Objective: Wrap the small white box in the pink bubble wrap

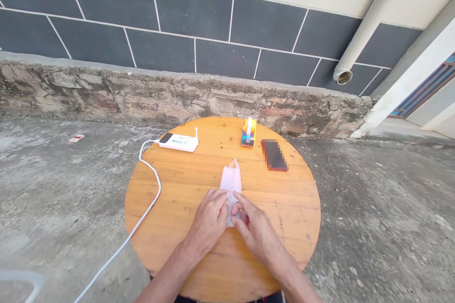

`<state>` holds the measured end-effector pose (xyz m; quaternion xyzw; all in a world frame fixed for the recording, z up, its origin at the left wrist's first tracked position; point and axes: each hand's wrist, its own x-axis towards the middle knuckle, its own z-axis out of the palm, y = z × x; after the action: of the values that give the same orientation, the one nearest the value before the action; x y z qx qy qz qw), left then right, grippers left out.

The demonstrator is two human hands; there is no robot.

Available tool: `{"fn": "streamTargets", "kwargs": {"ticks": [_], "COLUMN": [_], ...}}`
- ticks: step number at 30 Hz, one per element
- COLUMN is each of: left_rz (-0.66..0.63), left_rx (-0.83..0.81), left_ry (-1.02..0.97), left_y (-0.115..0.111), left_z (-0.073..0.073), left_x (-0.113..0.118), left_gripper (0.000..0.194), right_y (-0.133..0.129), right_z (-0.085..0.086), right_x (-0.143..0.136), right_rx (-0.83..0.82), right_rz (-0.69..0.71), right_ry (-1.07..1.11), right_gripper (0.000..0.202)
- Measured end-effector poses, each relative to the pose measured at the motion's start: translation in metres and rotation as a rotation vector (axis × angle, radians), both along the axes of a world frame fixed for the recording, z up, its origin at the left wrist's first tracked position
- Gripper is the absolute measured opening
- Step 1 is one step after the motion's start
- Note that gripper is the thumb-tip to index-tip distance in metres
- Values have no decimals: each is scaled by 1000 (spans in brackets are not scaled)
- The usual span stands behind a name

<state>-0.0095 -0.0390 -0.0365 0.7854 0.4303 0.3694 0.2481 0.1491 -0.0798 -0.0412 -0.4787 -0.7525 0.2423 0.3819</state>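
Note:
A thin pinkish-white plastic bag (pixel 230 179), flattened into a narrow strip, lies on the round wooden table (pixel 170 203) with its looped handle end pointing away from me. My left hand (pixel 210 213) is at the bag's left edge, its fingers bent and close together on the plastic. On the other side, my right hand (pixel 254 222) touches the bag's lower right part. Its index finger reaches over the bag, and its thumb is apart from the fingers. Both hands partly cover the near half of the bag.
Toward the table's far edge are a yellow and blue tape dispenser (pixel 249 132) and a red-edged phone (pixel 275 155). A white device (pixel 178 142) with a short antenna sits at left, its white cable (pixel 156 194) running off the table. A stone-based wall (pixel 159 99) stands behind.

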Motion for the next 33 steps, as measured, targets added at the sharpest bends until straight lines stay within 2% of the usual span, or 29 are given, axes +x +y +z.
{"fn": "streamTargets", "kwargs": {"ticks": [6, 11, 17, 20, 22, 26, 30, 33], "left_rz": [167, 173, 160, 149, 172, 210, 248, 260], "left_rx": [37, -41, -100, -133, -180, -202, -175, -161], "left_ry": [-189, -228, -226, -196, -195, -182, -158, -134], "left_y": [-23, -42, -41, -36, -33, -30, -31, -32], "left_z": [-6, -10, -3, 1, 2, 3, 3, 1], "left_x": [-8, -8, 0, 2, 4, 11, 14, 14], "left_gripper": [28, 21, 20, 12, 15, 20, 14, 6], "right_y": [1, 4, 11, 15, 16, 14, 13, 13], "right_z": [8, 24, 48, 53, 52, 43, 34, 30], "right_x": [-1, -3, -7, -8, -7, 4, 15, 16], "right_rx": [-35, -126, -183, -195, -186, -162, -177, -195], "right_rz": [4, 0, 22, 29, 50, 140, 214, 203], "right_ry": [-49, -172, -403, -509, -532, -431, -226, -108], "right_gripper": [53, 51, 50, 52, 55, 64, 67, 64]}}
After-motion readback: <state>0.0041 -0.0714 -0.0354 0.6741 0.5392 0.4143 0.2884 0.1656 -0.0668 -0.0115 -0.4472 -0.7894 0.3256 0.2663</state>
